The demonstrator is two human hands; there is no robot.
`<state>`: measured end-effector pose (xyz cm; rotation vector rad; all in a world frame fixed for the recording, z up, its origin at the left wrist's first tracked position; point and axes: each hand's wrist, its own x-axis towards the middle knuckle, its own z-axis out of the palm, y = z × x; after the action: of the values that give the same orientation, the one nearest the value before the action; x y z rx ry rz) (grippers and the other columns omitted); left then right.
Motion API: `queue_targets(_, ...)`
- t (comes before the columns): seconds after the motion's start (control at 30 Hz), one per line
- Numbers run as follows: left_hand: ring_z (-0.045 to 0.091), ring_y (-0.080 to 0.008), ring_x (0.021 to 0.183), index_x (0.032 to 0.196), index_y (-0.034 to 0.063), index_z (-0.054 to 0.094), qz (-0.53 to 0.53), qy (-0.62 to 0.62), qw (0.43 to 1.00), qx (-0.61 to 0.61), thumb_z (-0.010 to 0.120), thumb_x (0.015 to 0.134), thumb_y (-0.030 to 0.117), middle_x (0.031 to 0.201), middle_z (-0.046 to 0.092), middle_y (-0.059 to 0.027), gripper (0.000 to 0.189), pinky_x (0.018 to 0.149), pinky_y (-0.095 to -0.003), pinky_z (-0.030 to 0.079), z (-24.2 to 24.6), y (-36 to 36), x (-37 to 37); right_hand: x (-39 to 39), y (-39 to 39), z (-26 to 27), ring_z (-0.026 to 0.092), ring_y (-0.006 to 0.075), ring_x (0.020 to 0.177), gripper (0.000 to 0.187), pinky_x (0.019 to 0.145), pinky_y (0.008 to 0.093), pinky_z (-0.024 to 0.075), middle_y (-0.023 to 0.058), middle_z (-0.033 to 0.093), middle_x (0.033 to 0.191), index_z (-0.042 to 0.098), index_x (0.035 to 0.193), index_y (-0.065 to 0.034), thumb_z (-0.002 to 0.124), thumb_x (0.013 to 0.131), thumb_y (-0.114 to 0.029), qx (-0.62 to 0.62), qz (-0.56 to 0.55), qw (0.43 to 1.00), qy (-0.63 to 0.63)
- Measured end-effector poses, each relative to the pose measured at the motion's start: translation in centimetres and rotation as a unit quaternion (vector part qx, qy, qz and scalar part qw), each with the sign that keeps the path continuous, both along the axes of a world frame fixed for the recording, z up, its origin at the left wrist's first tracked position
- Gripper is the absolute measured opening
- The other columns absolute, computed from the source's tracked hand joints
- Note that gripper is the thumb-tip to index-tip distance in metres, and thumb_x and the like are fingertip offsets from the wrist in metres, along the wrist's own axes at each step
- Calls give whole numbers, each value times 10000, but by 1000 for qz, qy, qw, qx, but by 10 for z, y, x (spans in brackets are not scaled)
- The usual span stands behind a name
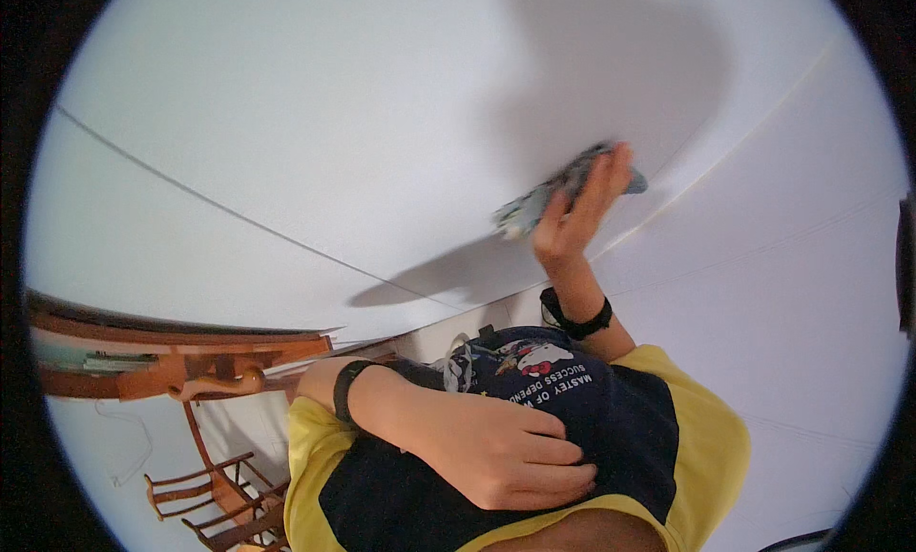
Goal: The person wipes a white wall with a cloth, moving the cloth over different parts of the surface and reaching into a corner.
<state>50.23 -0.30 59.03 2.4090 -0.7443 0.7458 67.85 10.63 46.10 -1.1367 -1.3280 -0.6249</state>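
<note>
My right hand (583, 201) presses a crumpled grey-green cloth (533, 205) against a smooth white wall-like surface (322, 122). The hand and cloth are blurred, and the fingers lie spread along the cloth. A dark band circles the right wrist. My left hand (526, 452) lies across the front of my navy and yellow shirt (637, 423), fingers curled and their tips against the fabric. Its palm is hidden, so whether it pinches the shirt cannot be told. A black band (348, 391) sits on the left forearm.
A thin dark seam (236, 214) crosses the white surface on the left. To the right, a pale edge line (715, 173) meets another white surface (773, 309). Wooden furniture (172, 359) and wooden chairs (222, 487) stand at the lower left. Light floor tiles (458, 330) show beyond my body.
</note>
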Motion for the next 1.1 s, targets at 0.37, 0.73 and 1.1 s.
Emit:
queue_targets(0.37, 546, -170, 790, 988, -43, 589, -11, 173, 985, 9, 570, 755, 148, 933, 551, -94, 302, 605, -249, 438, 21, 14, -1, 58, 11, 47, 134, 411, 1386, 702, 1104, 521, 47, 256, 140, 1495, 232, 1419, 29, 513, 840, -248, 30, 15, 976, 216)
queue_targets(0.73, 595, -227, 816, 801, 18, 617, 33, -9, 999, -19, 559, 791, 151, 943, 598, -127, 145, 675, -283, 511, 14, -11, 30, 18, 9, 0, 150, 417, 1379, 724, 1076, 581, 29, 272, 170, 1480, 252, 1404, 33, 543, 816, -273, 28, 7, 996, 79)
queue_targets(1.1, 510, -191, 800, 1096, -14, 542, -78, 333, 939, -37, 553, 774, 109, 895, 504, -77, 345, 669, -267, 478, 25, 31, -27, 45, 17, 3, 133, 420, 1385, 728, 1083, 580, -19, 212, 182, 1500, 242, 1440, -53, 508, 852, -389, 52, 19, 998, 22)
